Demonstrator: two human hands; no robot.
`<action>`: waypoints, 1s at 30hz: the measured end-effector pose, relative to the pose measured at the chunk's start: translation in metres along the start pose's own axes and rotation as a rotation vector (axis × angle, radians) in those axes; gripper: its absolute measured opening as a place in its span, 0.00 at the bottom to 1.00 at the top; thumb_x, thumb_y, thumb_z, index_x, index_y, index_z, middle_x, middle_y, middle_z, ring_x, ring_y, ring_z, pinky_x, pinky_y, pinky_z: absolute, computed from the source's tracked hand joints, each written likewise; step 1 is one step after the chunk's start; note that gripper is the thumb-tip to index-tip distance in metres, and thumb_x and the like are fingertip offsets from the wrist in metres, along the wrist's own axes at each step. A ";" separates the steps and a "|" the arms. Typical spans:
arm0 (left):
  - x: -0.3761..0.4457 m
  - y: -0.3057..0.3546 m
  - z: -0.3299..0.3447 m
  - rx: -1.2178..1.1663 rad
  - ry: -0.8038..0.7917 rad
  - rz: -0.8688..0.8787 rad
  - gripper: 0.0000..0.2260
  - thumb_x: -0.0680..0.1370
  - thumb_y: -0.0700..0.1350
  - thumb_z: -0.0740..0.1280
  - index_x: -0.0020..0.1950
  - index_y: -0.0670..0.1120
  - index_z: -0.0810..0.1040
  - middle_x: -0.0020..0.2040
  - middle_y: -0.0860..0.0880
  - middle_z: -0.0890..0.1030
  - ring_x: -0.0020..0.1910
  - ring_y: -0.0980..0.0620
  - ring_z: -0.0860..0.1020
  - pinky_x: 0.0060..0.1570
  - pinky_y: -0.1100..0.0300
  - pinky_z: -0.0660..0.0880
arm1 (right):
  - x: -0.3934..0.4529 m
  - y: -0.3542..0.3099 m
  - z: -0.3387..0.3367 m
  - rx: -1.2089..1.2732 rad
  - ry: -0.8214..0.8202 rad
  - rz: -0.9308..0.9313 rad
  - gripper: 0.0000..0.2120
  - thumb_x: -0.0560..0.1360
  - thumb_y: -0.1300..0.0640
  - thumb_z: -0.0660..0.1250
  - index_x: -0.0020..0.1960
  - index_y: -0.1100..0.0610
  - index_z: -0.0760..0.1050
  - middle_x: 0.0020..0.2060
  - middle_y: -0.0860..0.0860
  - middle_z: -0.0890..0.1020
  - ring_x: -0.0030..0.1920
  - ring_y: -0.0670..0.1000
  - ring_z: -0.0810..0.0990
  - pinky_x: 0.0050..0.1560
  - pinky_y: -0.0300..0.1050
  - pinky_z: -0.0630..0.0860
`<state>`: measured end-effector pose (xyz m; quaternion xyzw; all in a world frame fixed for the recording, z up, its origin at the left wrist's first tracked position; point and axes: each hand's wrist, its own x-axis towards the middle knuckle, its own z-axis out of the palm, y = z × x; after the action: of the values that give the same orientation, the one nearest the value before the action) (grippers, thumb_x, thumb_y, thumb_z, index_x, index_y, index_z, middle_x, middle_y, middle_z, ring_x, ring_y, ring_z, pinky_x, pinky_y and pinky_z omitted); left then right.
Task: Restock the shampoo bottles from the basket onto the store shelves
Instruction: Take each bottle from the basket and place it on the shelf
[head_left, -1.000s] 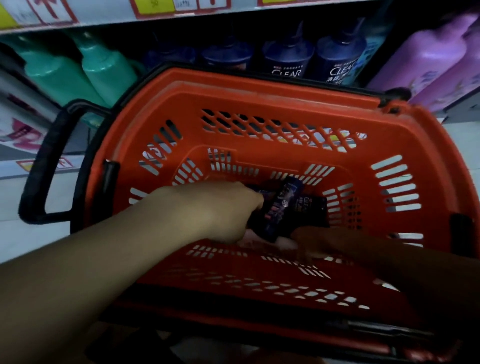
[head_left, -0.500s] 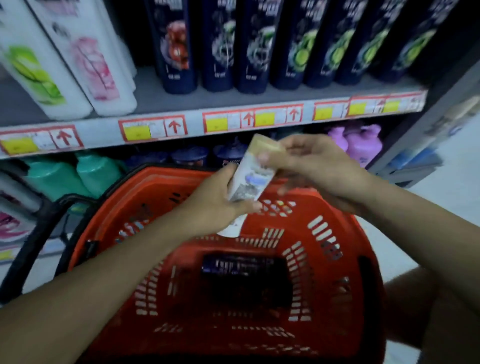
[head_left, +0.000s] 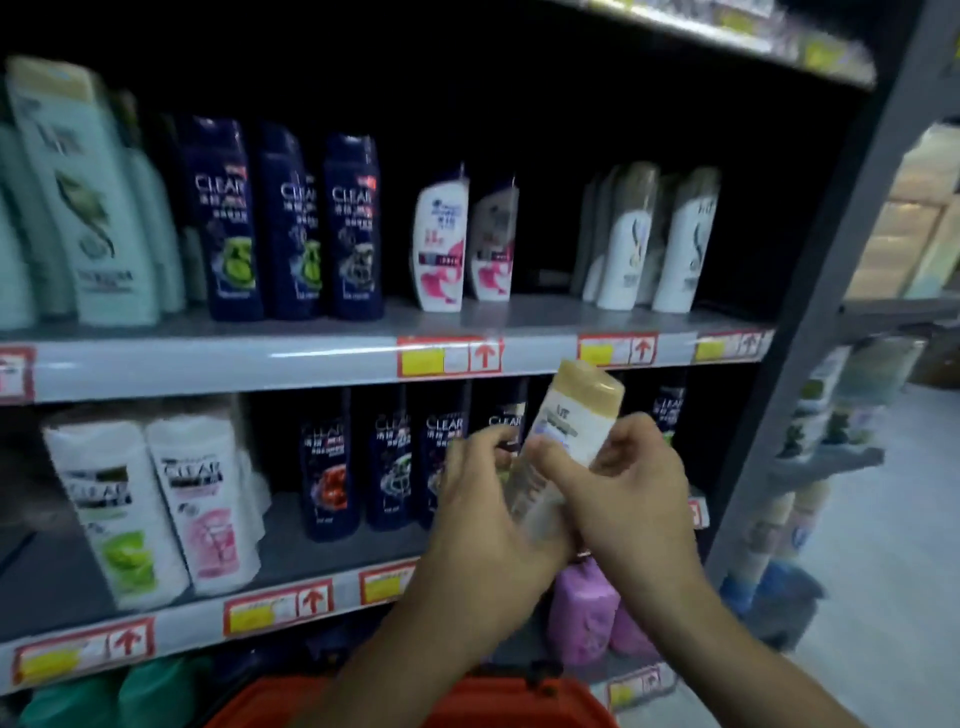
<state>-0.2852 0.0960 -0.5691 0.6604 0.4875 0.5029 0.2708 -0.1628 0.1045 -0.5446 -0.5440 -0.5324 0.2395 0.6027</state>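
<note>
A white shampoo bottle (head_left: 571, 421) with a beige cap is held upright in front of the shelves, cap up. My left hand (head_left: 485, 512) grips its lower part from the left. My right hand (head_left: 621, 491) grips its middle from the right, thumb across the front. The bottle hangs just below the edge of the upper shelf (head_left: 311, 358), under a row of similar white bottles with beige caps (head_left: 654, 244). The orange basket (head_left: 550, 701) shows only its rim at the bottom, below my forearms.
Dark blue bottles (head_left: 285, 223) and white-and-pink bottles (head_left: 441, 244) stand on the upper shelf, with a gap between the pink ones and the beige-capped ones. The lower shelf (head_left: 291, 597) holds white and dark blue bottles. A grey upright post (head_left: 810, 312) bounds the right side.
My view has swung up from the basket to the shelves. Both hands lifted the white bottle out of the basket and raised it toward the upper shelf.
</note>
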 end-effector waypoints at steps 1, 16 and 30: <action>0.005 0.011 0.005 0.055 0.045 0.056 0.29 0.69 0.51 0.76 0.65 0.57 0.67 0.58 0.59 0.67 0.57 0.58 0.75 0.55 0.59 0.76 | 0.004 -0.010 -0.001 -0.022 0.074 -0.021 0.18 0.64 0.46 0.81 0.43 0.53 0.75 0.35 0.51 0.83 0.37 0.52 0.84 0.42 0.58 0.82; 0.038 0.060 -0.020 -0.515 -0.142 -0.011 0.22 0.78 0.32 0.67 0.68 0.51 0.72 0.61 0.52 0.83 0.58 0.57 0.82 0.56 0.61 0.80 | 0.044 -0.055 -0.038 0.343 -0.090 -0.061 0.03 0.78 0.53 0.72 0.50 0.52 0.81 0.35 0.52 0.79 0.28 0.49 0.72 0.30 0.45 0.71; 0.124 0.115 0.026 -0.297 0.065 0.150 0.18 0.79 0.47 0.71 0.69 0.55 0.76 0.62 0.54 0.76 0.53 0.60 0.79 0.43 0.71 0.79 | 0.115 -0.061 -0.057 0.107 -0.058 -0.243 0.20 0.76 0.43 0.71 0.66 0.48 0.79 0.52 0.46 0.84 0.51 0.46 0.85 0.50 0.46 0.83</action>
<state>-0.2159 0.1699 -0.4308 0.6310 0.3657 0.6092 0.3114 -0.0920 0.1636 -0.4355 -0.4354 -0.5980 0.2087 0.6397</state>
